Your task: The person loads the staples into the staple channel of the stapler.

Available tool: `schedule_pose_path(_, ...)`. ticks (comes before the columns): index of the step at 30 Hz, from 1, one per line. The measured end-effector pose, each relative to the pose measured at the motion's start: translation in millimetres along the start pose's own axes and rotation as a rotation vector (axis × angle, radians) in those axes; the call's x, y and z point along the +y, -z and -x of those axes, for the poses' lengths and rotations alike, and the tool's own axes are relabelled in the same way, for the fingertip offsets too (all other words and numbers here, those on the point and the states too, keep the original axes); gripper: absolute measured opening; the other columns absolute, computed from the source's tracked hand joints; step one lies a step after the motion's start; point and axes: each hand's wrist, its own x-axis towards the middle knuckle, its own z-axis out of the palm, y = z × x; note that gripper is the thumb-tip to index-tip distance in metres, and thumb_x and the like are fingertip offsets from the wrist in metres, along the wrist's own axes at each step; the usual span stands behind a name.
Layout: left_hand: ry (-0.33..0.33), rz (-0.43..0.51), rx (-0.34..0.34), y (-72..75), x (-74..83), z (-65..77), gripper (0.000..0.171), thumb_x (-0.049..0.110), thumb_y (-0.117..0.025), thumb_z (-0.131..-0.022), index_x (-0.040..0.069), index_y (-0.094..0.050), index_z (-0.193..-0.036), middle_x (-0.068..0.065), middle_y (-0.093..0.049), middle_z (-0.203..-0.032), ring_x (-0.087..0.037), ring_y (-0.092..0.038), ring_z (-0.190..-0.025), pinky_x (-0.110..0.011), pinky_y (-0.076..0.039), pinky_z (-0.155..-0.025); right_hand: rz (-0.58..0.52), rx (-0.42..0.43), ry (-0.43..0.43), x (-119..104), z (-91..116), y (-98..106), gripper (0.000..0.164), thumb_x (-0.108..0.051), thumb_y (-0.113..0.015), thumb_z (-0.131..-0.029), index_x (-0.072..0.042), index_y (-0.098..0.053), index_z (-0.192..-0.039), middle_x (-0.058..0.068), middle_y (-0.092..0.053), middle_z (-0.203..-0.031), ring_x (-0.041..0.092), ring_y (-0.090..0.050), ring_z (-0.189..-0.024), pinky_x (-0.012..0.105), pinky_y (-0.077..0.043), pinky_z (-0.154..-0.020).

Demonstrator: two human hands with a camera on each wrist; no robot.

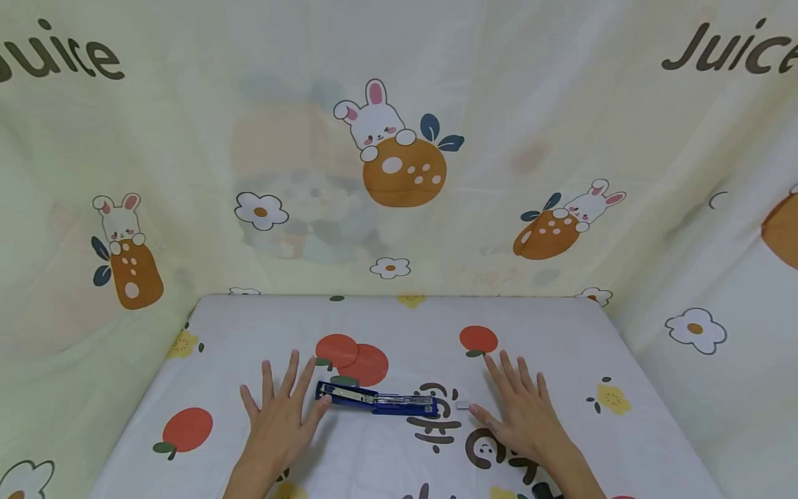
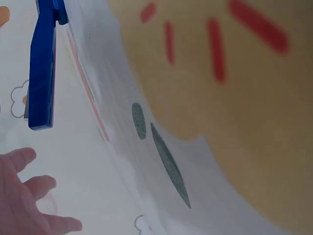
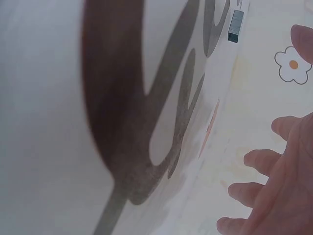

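A blue stapler lies on the cloth in the head view, opened out so its metal inside shows. My left hand is beside its left end, fingers spread and straight, thumb tip overlapping that end. Part of the stapler also appears in the left wrist view, above the fingers of my left hand. To the stapler's right is a small strip of staples, close to the thumb of my right hand. That hand is spread too, holding nothing. The right wrist view shows the silvery staple strip beyond the fingers.
A white cloth printed with fruit, flowers and dark lettering covers the table. Behind it and along both sides hang pale printed curtains. A small black object sits at the bottom edge, beside my right wrist.
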Motion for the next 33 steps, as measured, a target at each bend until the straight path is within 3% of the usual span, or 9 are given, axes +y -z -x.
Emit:
schedule_pose_path(5,-0.001,0.012,-0.003,-0.5,1.1,-1.0,0.078,0.066,-0.048,-0.104,0.028,-0.027,-0.169,-0.009,-0.014,-0.18,-0.061,-0.001,-0.16,-0.091,0.002,-0.115,-0.005,-0.006,0.0,-1,0,2,0.096,-0.073,-0.06,-0.094,-0.022,-0.028,-0.169,0.02,-0.023,-0.176,0.055,-0.019,-0.16,0.081,-0.014,-0.124)
schedule_pose_path(11,0.025,0.08,-0.054,-1.1,3.9,-4.1,0.077,0.062,-0.049,-0.106,0.026,-0.025,-0.169,-0.009,-0.011,-0.18,-0.06,0.0,-0.161,-0.09,0.006,-0.115,-0.008,-0.008,0.012,-3,0,4,0.097,-0.073,-0.06,-0.095,-0.019,-0.027,-0.169,0.021,-0.024,-0.176,0.055,-0.021,-0.16,0.08,-0.017,-0.124)
schedule_pose_path(20,0.068,0.171,-0.104,-2.2,7.3,-6.5,0.077,0.062,-0.045,-0.107,0.025,-0.021,-0.17,-0.009,-0.014,-0.179,-0.06,-0.008,-0.16,-0.09,0.002,-0.116,-0.02,-0.017,0.02,-4,0,5,0.097,-0.072,-0.06,-0.095,-0.02,-0.025,-0.17,0.02,-0.025,-0.175,0.053,-0.022,-0.16,0.078,-0.02,-0.124)
schedule_pose_path(25,0.051,0.253,-0.092,-2.0,8.5,-6.7,0.075,0.057,-0.049,-0.108,0.019,-0.027,-0.169,-0.013,-0.02,-0.178,-0.059,-0.02,-0.158,-0.089,-0.012,-0.117,-0.023,-0.015,0.034,-3,0,6,0.097,-0.071,-0.061,-0.095,-0.019,-0.027,-0.169,0.02,-0.027,-0.174,0.052,-0.026,-0.159,0.076,-0.024,-0.124)
schedule_pose_path(30,0.019,0.404,-0.075,-3.4,9.4,-8.8,0.073,0.042,-0.06,-0.107,0.007,-0.034,-0.166,-0.02,-0.026,-0.175,-0.054,-0.03,-0.157,-0.077,-0.03,-0.121,-0.04,-0.016,0.049,-3,-1,6,0.096,-0.071,-0.06,-0.096,-0.018,-0.028,-0.169,0.021,-0.033,-0.172,0.05,-0.031,-0.158,0.075,-0.031,-0.122)
schedule_pose_path(33,0.017,0.451,-0.066,-4.1,10.3,-10.4,0.07,0.037,-0.063,-0.107,0.006,-0.037,-0.164,-0.022,-0.03,-0.173,-0.049,-0.03,-0.159,-0.07,-0.031,-0.124,-0.057,-0.009,0.052,-4,-2,6,0.095,-0.07,-0.061,-0.096,-0.017,-0.028,-0.169,0.022,-0.037,-0.17,0.05,-0.034,-0.157,0.074,-0.034,-0.121)
